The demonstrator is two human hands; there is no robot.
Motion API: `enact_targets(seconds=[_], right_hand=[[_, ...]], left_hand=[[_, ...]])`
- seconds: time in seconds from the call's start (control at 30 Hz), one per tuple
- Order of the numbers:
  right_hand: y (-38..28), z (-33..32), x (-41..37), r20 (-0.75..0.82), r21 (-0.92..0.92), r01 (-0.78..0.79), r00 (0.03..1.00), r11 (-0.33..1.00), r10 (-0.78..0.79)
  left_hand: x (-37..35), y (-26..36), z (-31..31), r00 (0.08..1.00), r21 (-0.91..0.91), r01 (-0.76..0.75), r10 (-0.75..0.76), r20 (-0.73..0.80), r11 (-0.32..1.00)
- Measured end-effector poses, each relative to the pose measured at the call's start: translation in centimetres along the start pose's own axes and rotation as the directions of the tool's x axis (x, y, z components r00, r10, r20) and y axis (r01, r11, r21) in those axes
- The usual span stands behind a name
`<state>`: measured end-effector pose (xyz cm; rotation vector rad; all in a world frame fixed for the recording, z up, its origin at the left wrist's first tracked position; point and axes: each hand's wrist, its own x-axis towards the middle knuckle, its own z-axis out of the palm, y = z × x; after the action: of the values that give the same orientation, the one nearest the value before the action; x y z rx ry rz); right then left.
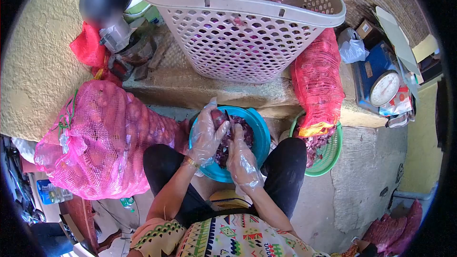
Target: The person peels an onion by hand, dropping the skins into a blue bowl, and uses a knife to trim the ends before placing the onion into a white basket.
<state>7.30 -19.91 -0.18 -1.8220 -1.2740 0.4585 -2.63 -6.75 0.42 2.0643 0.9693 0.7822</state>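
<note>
My left hand (205, 133), in a clear plastic glove, is closed around a red onion (218, 118). My right hand (243, 161), gloved the same way, grips a small knife (227, 114); its dark tip points up against the onion, and the fingers cover its handle. Both hands are over a blue basin (263, 135) between my knees. Purple onion skins (247, 131) lie inside it, partly hidden by my hands.
A tall perforated basket (233, 43) with onions stands on the ledge ahead. A pink net sack of onions (102, 133) is at left. At right are a red net sack (318, 78), a green colander (337, 150) with peelings and a dial scale (384, 88).
</note>
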Motion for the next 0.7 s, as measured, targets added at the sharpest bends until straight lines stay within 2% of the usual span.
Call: enact_targets(seconds=[0.07,0.1,0.17,0.27,0.4,0.47,0.57,0.7], right_hand=[[-1.4,-0.8,0.5,0.023,-0.08,-0.043,0.999,0.996,0.045],[-1.6,-1.1,0.5,0.021,-0.08,-0.041,0.999,0.996,0.042],[-1.6,-1.5,0.0,0.123,-0.019,-0.164,0.979,0.986,0.165],[-0.4,-0.6,0.0,0.095,-0.024,-0.134,0.986,0.991,0.135],[-1.2,-0.8,0.2,0.073,-0.042,-0.115,0.99,0.993,0.117],[0.9,0.6,-0.9,0.099,0.095,-0.141,0.986,0.985,0.132],[-1.2,-1.1,0.0,0.062,-0.009,-0.085,0.994,0.996,0.086],[-1.1,-0.9,0.2,0.142,-0.029,-0.155,0.977,0.988,0.157]], left_hand=[[0.2,0.1,-0.3,0.999,-0.021,0.032,-0.032,0.013,0.999],[0.3,0.0,-0.3,0.999,-0.02,0.03,-0.03,0.011,0.999],[-0.1,-0.1,0.0,0.996,-0.05,0.068,-0.065,0.062,0.996],[0.0,0.3,0.0,0.993,-0.01,0.111,-0.111,0.049,0.994],[0.3,0.4,-0.2,0.996,-0.056,0.082,-0.081,0.024,0.995],[0.1,0.0,-0.3,0.994,-0.023,0.094,-0.093,0.058,0.995],[0.1,-0.2,0.1,0.996,-0.011,0.083,-0.083,0.024,0.996],[0.1,-0.7,0.4,0.999,0.003,0.002,-0.001,-0.048,1.0]])
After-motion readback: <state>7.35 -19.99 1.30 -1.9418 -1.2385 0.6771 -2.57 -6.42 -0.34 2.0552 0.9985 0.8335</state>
